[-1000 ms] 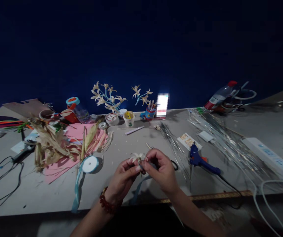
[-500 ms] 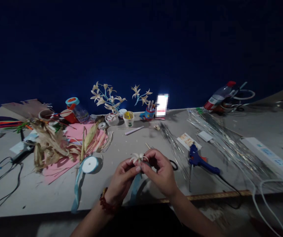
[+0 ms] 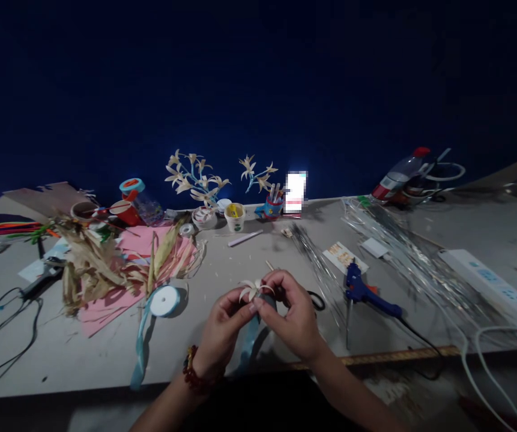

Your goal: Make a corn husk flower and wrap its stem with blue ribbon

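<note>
2 hands [image 3: 227, 321] [image 3: 298, 318] pinch 1 flower [image 3: 254, 289]; white tub [image 3: 229, 225] holds something yellow [image 3: 235, 210].

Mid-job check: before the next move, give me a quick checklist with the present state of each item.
1. Left hand steadying the pale flower: ok, thumb and fingers pinch at its base.
2. Right hand grip: cannot tell; it is at the flower's base, but what it pinches is hidden.
3. Blue ribbon strip in view: ok, below the hands.
4. Ribbon roll tail back from the table's front edge: not ok, it trails to that edge.
5. Glue gun apart from both hands: ok, on the table beyond the right hand.
6. Glue gun heat: cannot tell.
</note>
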Tool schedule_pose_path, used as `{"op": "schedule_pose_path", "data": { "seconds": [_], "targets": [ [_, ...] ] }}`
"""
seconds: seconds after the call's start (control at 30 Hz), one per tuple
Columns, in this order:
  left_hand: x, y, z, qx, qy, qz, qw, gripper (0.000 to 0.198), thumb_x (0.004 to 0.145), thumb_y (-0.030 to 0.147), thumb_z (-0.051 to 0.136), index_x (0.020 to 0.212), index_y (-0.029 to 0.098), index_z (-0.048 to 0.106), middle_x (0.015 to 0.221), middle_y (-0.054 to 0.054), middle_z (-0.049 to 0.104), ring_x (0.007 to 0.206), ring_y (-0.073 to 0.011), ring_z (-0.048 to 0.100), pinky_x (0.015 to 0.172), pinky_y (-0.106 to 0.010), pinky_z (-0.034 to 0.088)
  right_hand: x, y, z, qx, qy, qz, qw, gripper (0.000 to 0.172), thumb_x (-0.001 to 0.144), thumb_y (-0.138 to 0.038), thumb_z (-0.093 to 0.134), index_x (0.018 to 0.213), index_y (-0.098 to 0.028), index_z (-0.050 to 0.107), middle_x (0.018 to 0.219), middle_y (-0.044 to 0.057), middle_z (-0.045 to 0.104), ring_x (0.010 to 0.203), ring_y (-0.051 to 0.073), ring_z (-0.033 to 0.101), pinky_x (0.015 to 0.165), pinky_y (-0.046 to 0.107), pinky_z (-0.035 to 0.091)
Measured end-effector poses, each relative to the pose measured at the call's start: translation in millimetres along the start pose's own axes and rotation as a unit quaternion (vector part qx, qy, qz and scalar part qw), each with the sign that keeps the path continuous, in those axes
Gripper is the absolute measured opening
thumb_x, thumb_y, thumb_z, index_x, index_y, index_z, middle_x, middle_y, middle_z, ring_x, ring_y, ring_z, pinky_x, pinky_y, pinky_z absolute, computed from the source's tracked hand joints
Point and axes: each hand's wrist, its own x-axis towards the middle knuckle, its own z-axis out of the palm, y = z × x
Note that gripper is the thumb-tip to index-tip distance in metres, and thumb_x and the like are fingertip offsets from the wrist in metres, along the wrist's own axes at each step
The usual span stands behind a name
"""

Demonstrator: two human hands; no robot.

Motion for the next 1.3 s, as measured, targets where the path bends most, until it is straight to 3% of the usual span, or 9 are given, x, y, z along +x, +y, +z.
{"op": "schedule_pose_path", "data": {
  "seconds": [0.37, 0.6, 0.7, 0.83, 1.07, 1.3],
  "targets": [
    [-2.2, -1.1, -4.1, 0.063, -0.047, 0.053, 0.995, 0.005, 0.085, 0.019, 0.073, 0.082, 0.016, 0.071, 0.087, -0.003, 0.066, 0.086, -0.0152, 0.058, 0.082, -0.025, 0.045, -1.0, 2.0, -0.5, 0.02, -0.009, -0.005, 1.0, 0.012, 0.081, -0.019, 0.063, 0.086, -0.023, 0.053, 0.085, -0.001, 0.053, 0.074, 0.015, 0.05, 0.066, 0.027, 0.045],
    [-1.9, -1.1, -3.4, 0.011, -0.006, 0.027, 1.0, 0.014, 0.078, 0.022, 0.08, 0.076, 0.015, 0.068, 0.078, 0.001, 0.059, 0.076, -0.0116, 0.053, 0.075, -0.021, 0.044, -3.2, 2.5, -7.7, 0.046, 0.004, -0.036, 0.998, 0.02, 0.084, -0.024, 0.068, 0.102, -0.024, 0.059, 0.107, 0.007, 0.059, 0.104, 0.024, 0.059, 0.092, 0.039, 0.049],
    [-1.8, -0.5, -2.2, 0.001, -0.002, 0.01, 1.0, 0.016, 0.075, 0.022, 0.082, 0.076, 0.015, 0.067, 0.077, 0.001, 0.059, 0.076, -0.0114, 0.052, 0.074, -0.021, 0.044, -3.9, 5.7, -8.5, 0.038, 0.002, -0.044, 0.998, 0.017, 0.086, -0.022, 0.065, 0.102, -0.024, 0.059, 0.109, 0.008, 0.059, 0.108, 0.025, 0.058, 0.097, 0.042, 0.047],
    [-1.4, -1.6, -2.2, 0.023, -0.013, 0.022, 0.999, 0.012, 0.079, 0.021, 0.079, 0.078, 0.016, 0.068, 0.079, 0.0, 0.06, 0.078, -0.0122, 0.053, 0.077, -0.023, 0.045, -4.5, 9.1, -5.3, 0.025, -0.005, -0.043, 0.999, 0.018, 0.085, -0.021, 0.064, 0.101, -0.024, 0.057, 0.108, 0.007, 0.058, 0.104, 0.024, 0.058, 0.094, 0.041, 0.047],
    [-2.5, 2.7, -0.5, 0.121, -0.021, 0.067, 0.99, 0.01, 0.084, 0.024, 0.074, 0.079, 0.016, 0.07, 0.083, -0.002, 0.063, 0.081, -0.0153, 0.057, 0.077, -0.025, 0.046, -2.5, 3.9, -3.3, -0.007, 0.045, -0.052, 0.998, 0.019, 0.078, -0.016, 0.065, 0.085, -0.024, 0.048, 0.095, 0.002, 0.051, 0.094, 0.022, 0.053, 0.087, 0.038, 0.044],
    [-3.4, 9.6, 3.4, 0.25, -0.018, 0.136, 0.958, 0.012, 0.09, 0.026, 0.065, 0.082, 0.017, 0.069, 0.092, -0.007, 0.068, 0.091, -0.0212, 0.062, 0.086, -0.031, 0.047, 0.4, -8.7, -4.0, -0.057, 0.045, -0.069, 0.995, 0.014, 0.081, -0.013, 0.062, 0.077, -0.023, 0.054, 0.079, 0.0, 0.051, 0.077, 0.018, 0.052, 0.07, 0.031, 0.042]
  ]
}}
